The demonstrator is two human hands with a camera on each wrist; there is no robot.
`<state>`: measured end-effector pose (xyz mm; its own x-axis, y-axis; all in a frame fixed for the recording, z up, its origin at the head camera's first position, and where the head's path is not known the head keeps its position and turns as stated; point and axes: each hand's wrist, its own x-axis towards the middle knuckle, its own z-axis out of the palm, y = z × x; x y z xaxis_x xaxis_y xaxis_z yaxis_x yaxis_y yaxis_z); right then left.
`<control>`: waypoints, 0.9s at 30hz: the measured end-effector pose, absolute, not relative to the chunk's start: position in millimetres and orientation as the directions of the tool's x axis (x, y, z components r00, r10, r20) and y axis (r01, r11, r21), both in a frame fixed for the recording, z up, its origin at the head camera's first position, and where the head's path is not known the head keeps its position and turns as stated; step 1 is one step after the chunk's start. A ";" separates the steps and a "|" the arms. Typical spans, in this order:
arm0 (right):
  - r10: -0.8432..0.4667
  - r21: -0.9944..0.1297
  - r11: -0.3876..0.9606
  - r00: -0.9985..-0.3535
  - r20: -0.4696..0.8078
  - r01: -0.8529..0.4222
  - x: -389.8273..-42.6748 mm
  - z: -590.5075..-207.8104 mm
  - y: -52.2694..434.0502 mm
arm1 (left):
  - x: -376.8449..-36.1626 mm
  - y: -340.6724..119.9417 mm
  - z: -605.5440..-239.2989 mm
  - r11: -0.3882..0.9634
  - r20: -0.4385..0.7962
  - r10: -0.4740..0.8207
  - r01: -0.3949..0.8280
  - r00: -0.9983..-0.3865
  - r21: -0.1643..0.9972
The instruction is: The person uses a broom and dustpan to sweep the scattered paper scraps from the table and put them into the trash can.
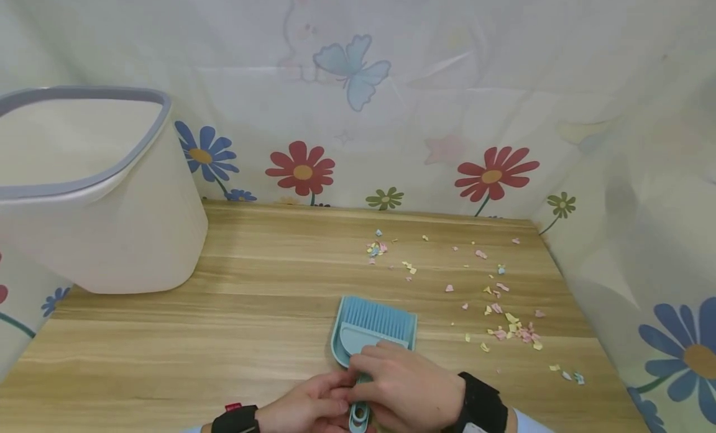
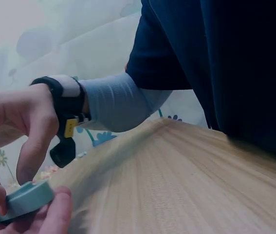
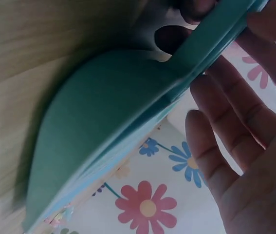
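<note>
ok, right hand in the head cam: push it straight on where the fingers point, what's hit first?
Probably the left hand: the right hand points left across the brush-and-dustpan set, its grip on the handle, fingertips already meeting the left fingers. Depth is unclear.

We note a smooth matt plastic dustpan [image 1: 358, 340], a wood-grain table [image 1: 252, 321] with low sheen, paper scraps [image 1: 511, 327], a matt plastic bin [image 1: 106, 234] and a printed cloth backdrop [image 1: 447, 110].
</note>
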<state>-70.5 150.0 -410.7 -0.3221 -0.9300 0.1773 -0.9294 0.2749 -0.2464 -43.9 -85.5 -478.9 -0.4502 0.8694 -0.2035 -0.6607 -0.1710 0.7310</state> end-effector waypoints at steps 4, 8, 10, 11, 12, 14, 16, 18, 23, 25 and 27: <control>-0.940 -0.241 0.231 -0.280 0.195 -0.943 -73.5 -410.6 147.3 | -43.5 -85.1 -480.3 -0.201 -0.155 0.887 -0.668 -0.434 0.717; -0.941 -0.211 0.193 -0.242 0.239 -0.958 -74.9 -411.5 147.3 | -43.8 -87.3 -480.5 -0.208 -0.148 0.895 -0.685 -0.422 0.698; -0.938 -0.202 0.184 -0.233 0.257 -0.962 -74.9 -412.7 148.1 | -43.8 -88.2 -480.3 -0.215 -0.143 0.895 -0.689 -0.422 0.693; -0.937 -0.197 0.179 -0.228 0.265 -0.964 -74.8 -413.4 148.5 | -43.7 -88.5 -480.3 -0.221 -0.137 0.896 -0.692 -0.423 0.687; -0.935 -0.199 0.178 -0.229 0.270 -0.964 -74.7 -414.2 148.9 | -43.7 -88.7 -480.2 -0.225 -0.131 0.898 -0.694 -0.421 0.684; -0.933 -0.215 0.186 -0.241 0.267 -0.959 -73.4 -415.5 150.3 | -43.7 -88.4 -479.9 -0.233 -0.115 0.900 -0.686 -0.421 0.689; -0.933 -0.220 0.189 -0.245 0.264 -0.957 -72.6 -416.6 151.5 | -43.8 -88.0 -479.8 -0.240 -0.099 0.904 -0.685 -0.416 0.689; -0.932 -0.229 0.192 -0.250 0.262 -0.954 -72.0 -417.4 152.5 | -44.0 -87.7 -479.6 -0.239 -0.092 0.908 -0.687 -0.408 0.686; -0.936 -0.208 0.180 -0.232 0.265 -0.962 -72.1 -419.1 152.8 | -44.8 -87.7 -480.7 -0.245 -0.079 0.911 -0.687 -0.404 0.684; -0.938 -0.214 0.181 -0.234 0.257 -0.960 -72.3 -419.7 152.3 | -45.1 -87.9 -481.4 -0.248 -0.074 0.911 -0.683 -0.406 0.687; -0.939 -0.213 0.182 -0.234 0.250 -0.960 -72.6 -419.9 151.8 | -45.1 -88.0 -481.8 -0.249 -0.072 0.910 -0.678 -0.408 0.692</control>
<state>-72.6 151.8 -419.9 -0.2341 -0.9394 0.2504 -0.9599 0.1824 -0.2129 -45.1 -88.0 -481.8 -0.4079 0.9102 -0.0719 -0.6776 -0.2490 0.6920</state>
